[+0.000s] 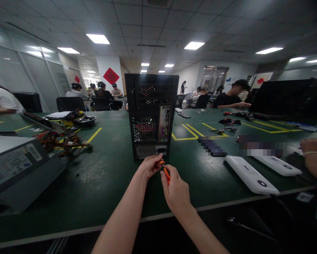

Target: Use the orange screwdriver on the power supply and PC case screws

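Here, right hand (176,190) grips orange-handled tool (167,173); left hand (149,166) beside computer case (152,114), its grip unclear.

Dark, perforated metal computer case (145,114) — smooth, plastic-looking orange tool handle (167,173) — green tabletop (95,183), smooth and faintly glossy.

We saw an office used as computer workspace: green table (100,190) beneath the fingers (173,171), PC tower (153,112) just beyond them, seated people (103,92) and black chairs (70,104) farther off, panel lights (97,38) overhead, glass partitions (38,72) well left.
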Motion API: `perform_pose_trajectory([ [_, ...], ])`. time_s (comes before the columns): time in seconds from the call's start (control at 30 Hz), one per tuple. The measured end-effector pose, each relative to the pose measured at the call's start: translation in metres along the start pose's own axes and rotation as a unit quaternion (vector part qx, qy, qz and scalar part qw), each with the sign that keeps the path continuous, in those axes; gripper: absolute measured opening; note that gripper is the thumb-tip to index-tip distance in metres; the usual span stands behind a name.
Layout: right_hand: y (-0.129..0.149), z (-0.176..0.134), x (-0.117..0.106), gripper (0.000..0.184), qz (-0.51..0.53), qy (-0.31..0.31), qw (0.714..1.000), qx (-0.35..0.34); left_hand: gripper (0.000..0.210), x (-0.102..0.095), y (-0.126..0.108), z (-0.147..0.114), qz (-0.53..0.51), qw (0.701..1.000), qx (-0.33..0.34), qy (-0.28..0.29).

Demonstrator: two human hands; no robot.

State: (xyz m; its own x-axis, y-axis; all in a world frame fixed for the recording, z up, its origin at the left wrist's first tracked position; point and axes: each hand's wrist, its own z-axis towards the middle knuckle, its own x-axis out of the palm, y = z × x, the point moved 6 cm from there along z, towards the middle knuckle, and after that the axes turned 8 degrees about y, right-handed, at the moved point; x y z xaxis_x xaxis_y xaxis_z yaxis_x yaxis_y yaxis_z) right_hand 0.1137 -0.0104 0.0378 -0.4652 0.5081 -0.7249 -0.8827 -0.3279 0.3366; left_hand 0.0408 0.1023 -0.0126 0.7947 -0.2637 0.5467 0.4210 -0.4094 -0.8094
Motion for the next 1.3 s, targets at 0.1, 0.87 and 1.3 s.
perform_pose_trajectory([
  [0.1,-0.001,0.0,-0.001,0.024,0.004,-0.005,1.0,0.005,0.016,-0.002,0.001,0.003,0.001,1.0,0.006,0.005],
  [0.87,-0.012,0.0,-0.008,0.028,0.146,-0.037,0.987,0.057,0.005,-0.003,-0.003,0.0,-0.02,0.997,0.058,-0.053],
  [1.3,-0.002,0.0,-0.007,0.012,0.105,-0.062,0.991,-0.051,0.004,-0.003,-0.003,0.0,-0.018,0.998,0.058,-0.025],
])
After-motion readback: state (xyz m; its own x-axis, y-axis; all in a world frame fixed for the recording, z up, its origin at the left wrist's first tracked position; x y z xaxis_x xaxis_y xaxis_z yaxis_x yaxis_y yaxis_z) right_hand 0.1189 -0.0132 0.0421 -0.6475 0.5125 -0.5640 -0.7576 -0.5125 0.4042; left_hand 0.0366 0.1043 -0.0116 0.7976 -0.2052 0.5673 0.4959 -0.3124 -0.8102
